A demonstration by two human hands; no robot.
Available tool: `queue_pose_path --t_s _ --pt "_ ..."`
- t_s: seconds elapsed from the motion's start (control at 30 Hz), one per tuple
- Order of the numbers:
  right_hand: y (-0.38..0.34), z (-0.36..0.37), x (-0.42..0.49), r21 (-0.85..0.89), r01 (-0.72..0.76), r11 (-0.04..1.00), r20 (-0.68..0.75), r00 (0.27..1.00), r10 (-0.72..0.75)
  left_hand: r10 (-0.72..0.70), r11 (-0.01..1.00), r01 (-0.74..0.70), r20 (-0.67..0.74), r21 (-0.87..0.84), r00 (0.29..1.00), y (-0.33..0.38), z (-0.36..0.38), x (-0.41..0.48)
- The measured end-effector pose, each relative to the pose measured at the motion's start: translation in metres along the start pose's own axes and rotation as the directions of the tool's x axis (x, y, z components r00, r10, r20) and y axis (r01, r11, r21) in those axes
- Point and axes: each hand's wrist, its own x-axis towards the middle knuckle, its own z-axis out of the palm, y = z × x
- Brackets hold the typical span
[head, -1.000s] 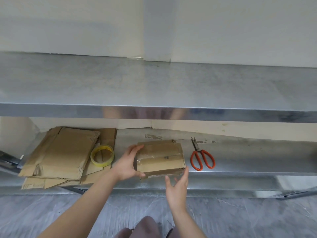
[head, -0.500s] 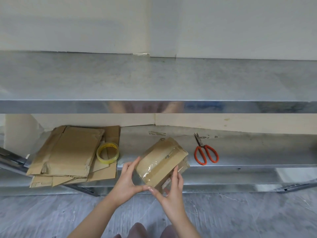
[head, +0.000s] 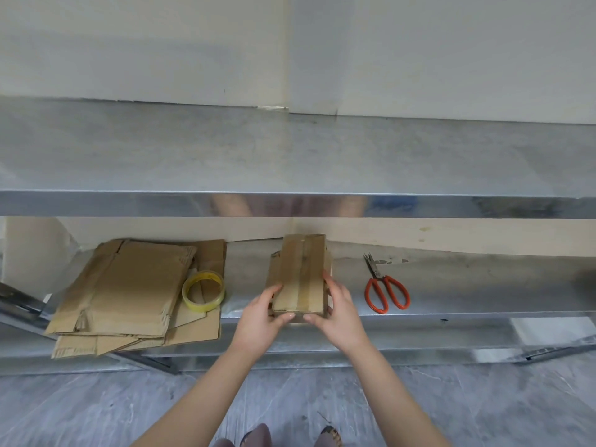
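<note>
A small taped cardboard box (head: 300, 272) sits lengthwise over the lower metal shelf (head: 451, 285), its long side pointing away from me. My left hand (head: 259, 312) grips its near left corner, thumb on the front face. My right hand (head: 335, 309) grips the near right corner the same way. Clear tape runs along the top of the box.
A stack of flattened cardboard boxes (head: 129, 285) lies at the left of the lower shelf, with a yellow tape roll (head: 203, 290) on it. Red-handled scissors (head: 383, 288) lie to the right of the box. The upper metal shelf (head: 290, 156) juts out above.
The box has turned from lying crosswise, through a diagonal tilt, to lengthwise. My right hand moved from below the box onto its right corner; both hands now hold it.
</note>
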Motion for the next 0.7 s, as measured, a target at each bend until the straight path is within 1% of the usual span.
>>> queue_pose_path --t_s 0.03,0.1,0.2,0.27,0.37,0.47,0.6,0.63,0.7 --pt "0.002 0.003 0.003 -0.007 -0.015 1.0 0.002 1.0 0.015 -0.011 1.0 0.011 -0.007 -0.015 1.0 -0.003 0.001 0.0" --pt "0.01 0.009 0.005 0.035 -0.052 0.998 0.027 0.998 0.051 -0.017 0.999 0.016 -0.014 -0.044 1.0 -0.01 0.002 0.0" --pt "0.023 0.016 0.004 0.065 -0.071 0.995 0.056 0.996 0.068 -0.036 0.998 0.037 0.011 -0.058 0.999 -0.019 0.004 0.002" --pt "0.027 0.017 0.008 0.053 -0.074 0.996 0.033 0.997 0.073 -0.056 0.996 0.057 0.02 -0.07 0.998 -0.019 0.004 0.007" --pt "0.028 0.013 0.022 -0.03 -0.087 0.996 -0.044 0.995 0.086 -0.06 0.998 0.061 0.038 -0.032 0.997 -0.01 0.005 0.023" --pt "0.027 0.001 0.037 -0.116 -0.083 0.99 -0.082 0.994 0.074 -0.043 0.998 0.039 0.067 0.057 0.997 0.003 0.011 0.04" --pt "0.026 -0.007 0.035 -0.205 -0.053 0.977 -0.032 0.998 0.048 -0.045 0.957 0.01 0.116 0.29 0.992 0.011 0.014 0.045" --pt "0.026 -0.007 0.031 -0.228 -0.037 0.973 -0.025 0.999 0.033 -0.03 0.942 -0.015 0.128 0.336 0.991 0.011 0.011 0.043" --pt "0.024 -0.008 0.02 -0.303 0.002 0.953 -0.061 0.998 -0.022 0.053 0.883 -0.11 0.136 0.456 0.989 0.009 0.004 0.04"
